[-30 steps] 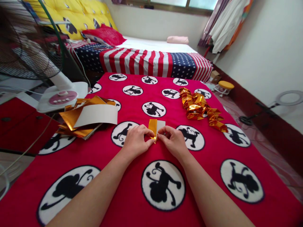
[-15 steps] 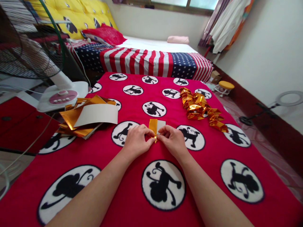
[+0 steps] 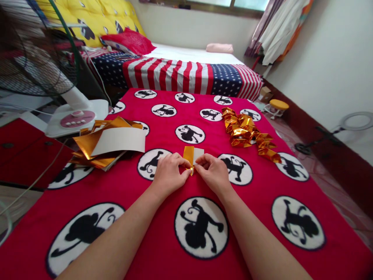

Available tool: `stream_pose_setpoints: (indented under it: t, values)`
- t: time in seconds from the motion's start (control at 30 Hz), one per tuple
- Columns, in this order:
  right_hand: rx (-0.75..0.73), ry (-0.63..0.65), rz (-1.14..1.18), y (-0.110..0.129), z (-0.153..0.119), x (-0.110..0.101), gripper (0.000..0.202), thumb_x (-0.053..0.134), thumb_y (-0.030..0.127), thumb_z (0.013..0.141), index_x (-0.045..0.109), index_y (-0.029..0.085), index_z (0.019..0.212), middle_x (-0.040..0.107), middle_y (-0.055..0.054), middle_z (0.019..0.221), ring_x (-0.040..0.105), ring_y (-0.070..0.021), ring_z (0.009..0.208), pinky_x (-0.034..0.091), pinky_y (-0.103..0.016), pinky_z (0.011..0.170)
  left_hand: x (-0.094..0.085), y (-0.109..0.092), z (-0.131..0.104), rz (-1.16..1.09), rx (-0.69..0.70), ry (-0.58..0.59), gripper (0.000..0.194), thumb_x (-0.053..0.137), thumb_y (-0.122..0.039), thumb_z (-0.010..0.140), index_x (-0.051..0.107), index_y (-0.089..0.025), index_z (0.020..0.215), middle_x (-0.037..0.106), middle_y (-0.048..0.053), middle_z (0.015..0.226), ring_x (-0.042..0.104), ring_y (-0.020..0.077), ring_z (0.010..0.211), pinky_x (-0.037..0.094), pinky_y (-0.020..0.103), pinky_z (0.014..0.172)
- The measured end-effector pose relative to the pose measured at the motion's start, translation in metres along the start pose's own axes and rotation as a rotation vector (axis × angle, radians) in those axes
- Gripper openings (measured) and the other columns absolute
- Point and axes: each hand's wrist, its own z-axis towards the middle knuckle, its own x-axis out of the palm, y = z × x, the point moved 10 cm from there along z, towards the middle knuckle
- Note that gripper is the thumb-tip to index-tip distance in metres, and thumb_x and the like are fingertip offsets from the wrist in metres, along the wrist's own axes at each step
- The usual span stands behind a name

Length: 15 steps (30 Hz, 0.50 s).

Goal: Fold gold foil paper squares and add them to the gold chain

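Note:
A small sheet of gold foil paper [image 3: 189, 154], partly folded and showing its pale back on the right side, lies on the red cloth between my hands. My left hand [image 3: 170, 171] pinches its near left part between thumb and forefinger. From the other side, my right hand [image 3: 213, 171] has its fingers closed on the near right part. The near end of the paper is creased into a small gold point. My fingertips hide part of the folds. To the left lies a loose stack of gold paper sheets [image 3: 87, 144], with one white side up on top.
Several folded gold foil pieces [image 3: 241, 130] lie in a heap at the right. A white electric fan [image 3: 78, 112] stands beyond the paper stack. The red cloth [image 3: 247, 217] has monkey prints. Behind it is a bed [image 3: 186, 76]; a yellow stool [image 3: 279, 104] stands right.
Almost nothing differs. My right fingers have shifted very slightly at the paper's near end, while my left hand keeps its pinch.

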Motion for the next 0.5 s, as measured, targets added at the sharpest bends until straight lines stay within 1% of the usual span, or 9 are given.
stream_pose_setpoints:
  t: [0.23, 0.5]
  values:
    - [-0.038, -0.086, -0.095, 0.008, -0.006, -0.003, 0.002, 0.063, 0.022, 0.076, 0.065, 0.024, 0.076, 0.069, 0.001, 0.07, 0.062, -0.0155, 0.062, 0.04, -0.024, 0.055, 0.0, -0.001, 0.0, 0.008, 0.002, -0.003, 0.011, 0.065, -0.034, 0.079, 0.073, -0.026, 0.081, 0.067, 0.003, 0.091, 0.059, 0.0231, 0.094, 0.042, 0.037, 0.083]
    - [-0.085, -0.122, -0.175, 0.017, -0.01, -0.005, 0.005, 0.062, 0.018, 0.077, 0.062, 0.023, 0.076, 0.065, 0.001, 0.076, 0.058, -0.0151, 0.065, 0.037, -0.027, 0.058, 0.0, -0.001, 0.0, 0.01, 0.004, 0.001, 0.011, 0.065, -0.033, 0.08, 0.073, -0.026, 0.081, 0.067, 0.003, 0.091, 0.059, 0.023, 0.093, 0.041, 0.038, 0.084]
